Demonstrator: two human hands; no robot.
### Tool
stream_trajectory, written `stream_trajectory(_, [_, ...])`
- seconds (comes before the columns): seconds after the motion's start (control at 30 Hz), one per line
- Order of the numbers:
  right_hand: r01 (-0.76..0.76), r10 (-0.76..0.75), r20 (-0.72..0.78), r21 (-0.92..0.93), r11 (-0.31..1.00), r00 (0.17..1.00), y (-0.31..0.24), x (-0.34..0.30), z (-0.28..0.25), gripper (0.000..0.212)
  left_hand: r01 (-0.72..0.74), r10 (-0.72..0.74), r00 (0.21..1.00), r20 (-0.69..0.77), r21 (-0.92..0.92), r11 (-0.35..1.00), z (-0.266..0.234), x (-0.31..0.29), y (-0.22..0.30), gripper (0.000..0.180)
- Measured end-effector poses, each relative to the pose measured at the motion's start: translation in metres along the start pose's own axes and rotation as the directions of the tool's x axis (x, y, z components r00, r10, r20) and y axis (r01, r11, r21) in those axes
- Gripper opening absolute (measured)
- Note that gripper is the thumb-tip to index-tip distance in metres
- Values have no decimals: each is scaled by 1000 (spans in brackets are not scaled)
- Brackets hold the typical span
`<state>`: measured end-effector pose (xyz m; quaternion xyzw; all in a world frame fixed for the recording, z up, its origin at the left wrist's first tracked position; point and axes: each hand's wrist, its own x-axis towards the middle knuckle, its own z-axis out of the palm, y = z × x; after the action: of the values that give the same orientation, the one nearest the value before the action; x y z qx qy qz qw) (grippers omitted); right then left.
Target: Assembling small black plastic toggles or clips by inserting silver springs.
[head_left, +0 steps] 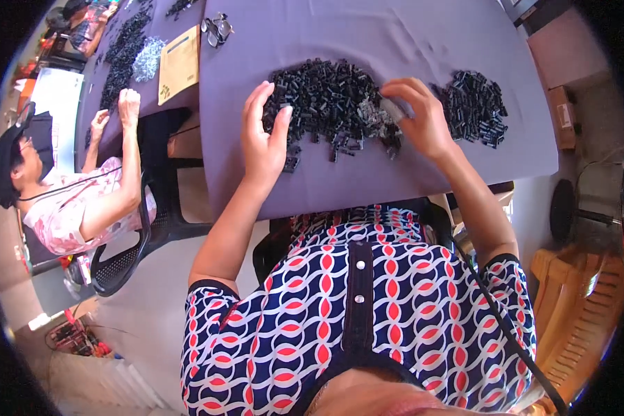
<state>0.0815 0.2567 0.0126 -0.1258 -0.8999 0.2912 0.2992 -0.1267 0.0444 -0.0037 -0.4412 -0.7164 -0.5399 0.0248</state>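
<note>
A broad pile of small black plastic parts (319, 97) lies on the grey tablecloth in front of me. Its right side holds a patch of clear, greyish small parts (374, 118). At the pile's left edge my left hand (265, 139) is open, thumb and fingers apart, with nothing seen in it. My right hand (426, 118) curls in from the other side, fingers bent round a pale translucent piece (394, 109) beside the clear parts. Its exact shape is partly covered by the fingers. A few black parts lie loose along the pile's near edge.
A second black pile (473, 107) lies right of my right hand. Eyeglasses (217, 30) and a brown paper envelope (179, 66) lie at the far left. A co-worker (83, 194) sits at the left by more black parts (121, 59) and a clear heap (149, 59).
</note>
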Motion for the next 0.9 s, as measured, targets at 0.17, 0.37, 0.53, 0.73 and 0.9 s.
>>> stream_trajectory(0.17, [-34,38,74,-64,997,997,-8,-39,-20,38,-261,247,946,211,39,965,8,-23,45,39])
stream_trajectory(0.37, [-64,70,18,-223,973,997,13,-54,-31,48,-454,353,830,431,156,877,35,-46,50,28])
stream_trajectory(0.53, [-95,85,-43,-420,902,995,33,10,-35,41,-516,385,795,468,189,835,40,-52,38,27])
stream_trajectory(0.73, [-132,202,65,-558,820,977,72,15,-9,51,-519,401,812,424,212,828,52,-48,40,23])
stream_trajectory(0.9, [9,26,69,-451,892,997,20,-16,-13,38,-531,405,798,447,202,823,46,-54,36,17])
